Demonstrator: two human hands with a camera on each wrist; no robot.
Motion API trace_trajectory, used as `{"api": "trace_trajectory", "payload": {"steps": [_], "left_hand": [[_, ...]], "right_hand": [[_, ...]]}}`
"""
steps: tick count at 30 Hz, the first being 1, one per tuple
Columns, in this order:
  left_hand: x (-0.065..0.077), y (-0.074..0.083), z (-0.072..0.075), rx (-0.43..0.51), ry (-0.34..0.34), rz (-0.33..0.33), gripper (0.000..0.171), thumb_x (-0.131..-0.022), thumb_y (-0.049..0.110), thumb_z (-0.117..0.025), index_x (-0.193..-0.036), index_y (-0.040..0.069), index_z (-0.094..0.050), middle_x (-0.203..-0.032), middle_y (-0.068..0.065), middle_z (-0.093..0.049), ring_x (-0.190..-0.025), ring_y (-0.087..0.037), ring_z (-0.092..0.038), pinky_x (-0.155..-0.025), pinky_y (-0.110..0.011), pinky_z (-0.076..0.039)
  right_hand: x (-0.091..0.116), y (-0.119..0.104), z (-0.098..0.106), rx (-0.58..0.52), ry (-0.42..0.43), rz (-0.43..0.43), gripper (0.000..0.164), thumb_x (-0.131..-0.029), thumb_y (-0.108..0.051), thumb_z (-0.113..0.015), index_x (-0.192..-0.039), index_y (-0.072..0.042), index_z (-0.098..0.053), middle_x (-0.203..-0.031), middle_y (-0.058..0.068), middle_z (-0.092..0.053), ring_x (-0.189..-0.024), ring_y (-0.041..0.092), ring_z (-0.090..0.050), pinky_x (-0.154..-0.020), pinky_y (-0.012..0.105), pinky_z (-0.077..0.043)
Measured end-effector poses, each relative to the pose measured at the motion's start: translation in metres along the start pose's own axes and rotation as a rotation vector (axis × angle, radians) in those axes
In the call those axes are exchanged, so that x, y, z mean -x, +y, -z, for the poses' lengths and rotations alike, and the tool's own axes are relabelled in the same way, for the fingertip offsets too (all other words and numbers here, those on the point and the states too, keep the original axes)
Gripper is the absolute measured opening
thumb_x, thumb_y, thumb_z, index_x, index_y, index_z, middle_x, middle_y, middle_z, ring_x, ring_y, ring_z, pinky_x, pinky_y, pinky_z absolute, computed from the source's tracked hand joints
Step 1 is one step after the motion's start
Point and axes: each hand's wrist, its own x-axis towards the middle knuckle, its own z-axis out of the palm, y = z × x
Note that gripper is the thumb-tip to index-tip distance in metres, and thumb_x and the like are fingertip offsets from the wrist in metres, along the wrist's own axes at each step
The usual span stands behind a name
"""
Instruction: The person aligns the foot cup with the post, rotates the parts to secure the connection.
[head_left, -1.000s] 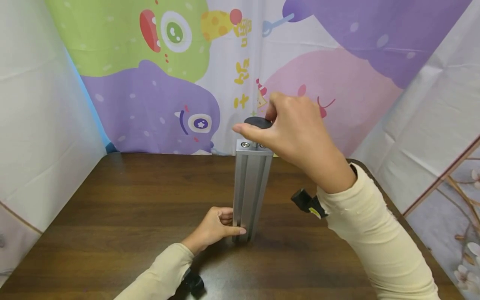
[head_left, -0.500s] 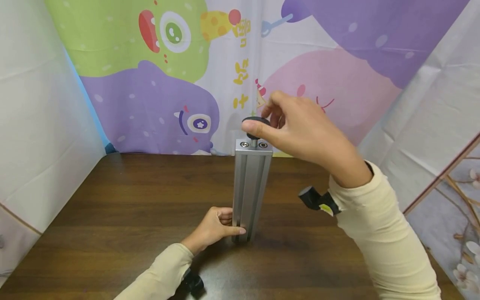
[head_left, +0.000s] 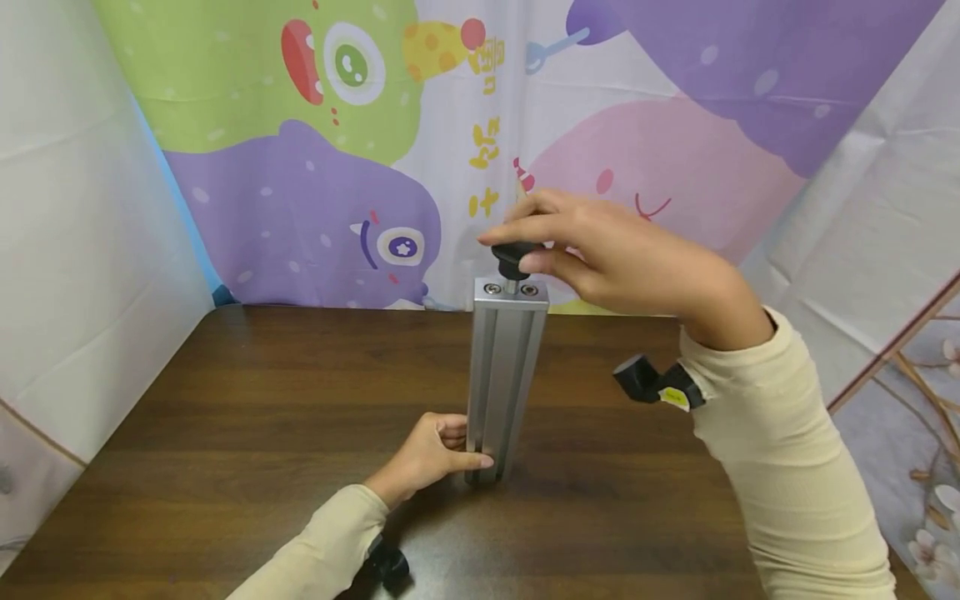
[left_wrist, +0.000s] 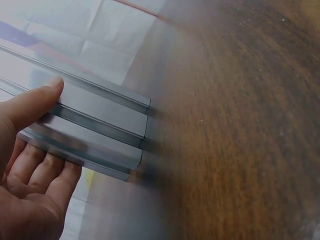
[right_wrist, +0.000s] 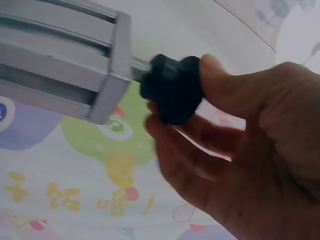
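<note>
A silver aluminium profile (head_left: 504,375) with long grooves stands upright on the table in the head view. Low on its left side my left hand (head_left: 412,462) grips it, thumb across the front face; the left wrist view shows the thumb (left_wrist: 42,100) on the grooved face and fingers curled at the far edge. Capping the profile is an end plate (right_wrist: 109,97) with two screws. A metal stud (right_wrist: 139,69) rises from it into a black knob (head_left: 513,265). My right hand (head_left: 607,254) holds this knob between thumb and fingers, which partly hide it.
The profile's foot meets a dark brown wooden table (head_left: 285,400). Behind the table hangs a curtain (head_left: 390,192) with cartoon figures, and pale cloth walls (head_left: 82,208) flank both sides. A black wrist-camera mount (head_left: 660,385) juts from the right sleeve.
My right hand has turned around the knob: its fingers now reach over the knob's far-left side, the thumb has moved to the near right, and the wrist has swung right. The left hand stays still.
</note>
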Motion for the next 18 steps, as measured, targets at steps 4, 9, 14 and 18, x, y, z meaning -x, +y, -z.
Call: {"api": "trace_trajectory", "payload": {"steps": [4, 9, 14, 18], "left_hand": [[-0.001, 0.0, 0.0, -0.005, 0.002, 0.006, 0.041, -0.076, 0.004, -0.08, -0.113, -0.008, -0.065, -0.1, -0.019, -0.071, -0.09, -0.021, -0.07, -0.081, -0.028, -0.056], [-0.002, 0.001, 0.0, -0.005, 0.002, 0.006, 0.042, -0.076, 0.004, -0.08, -0.113, -0.008, -0.065, -0.1, -0.019, -0.071, -0.091, -0.021, -0.069, -0.081, -0.028, -0.056], [-0.002, 0.001, 0.0, -0.001, -0.001, 0.004, 0.041, -0.076, 0.003, -0.08, -0.112, -0.009, -0.065, -0.1, -0.019, -0.071, -0.09, -0.021, -0.069, -0.081, -0.028, -0.056], [-0.001, 0.0, 0.0, 0.002, -0.001, 0.004, 0.041, -0.076, 0.003, -0.08, -0.113, -0.009, -0.064, -0.1, -0.02, -0.071, -0.091, -0.021, -0.069, -0.082, -0.028, -0.056]], "right_hand": [[-0.005, -0.01, -0.007, 0.108, 0.132, -0.215, 0.033, -0.09, -0.031, -0.068, -0.108, -0.004, -0.069, -0.095, 0.007, -0.063, -0.079, 0.018, -0.054, -0.07, 0.033, -0.046], [-0.015, -0.017, -0.023, 0.177, 0.358, -0.457, 0.05, -0.077, -0.055, -0.074, -0.07, -0.007, -0.058, -0.065, 0.003, -0.055, -0.059, 0.017, -0.046, -0.057, 0.03, -0.04], [-0.019, -0.019, -0.028, 0.197, 0.405, -0.562, 0.059, -0.075, -0.06, -0.072, -0.063, -0.008, -0.047, -0.059, 0.002, -0.044, -0.057, 0.019, -0.038, -0.053, 0.031, -0.034], [-0.019, -0.02, -0.029, 0.211, 0.4, -0.577, 0.061, -0.075, -0.062, -0.071, -0.062, -0.009, -0.045, -0.058, 0.001, -0.039, -0.057, 0.019, -0.034, -0.052, 0.031, -0.031]]}}
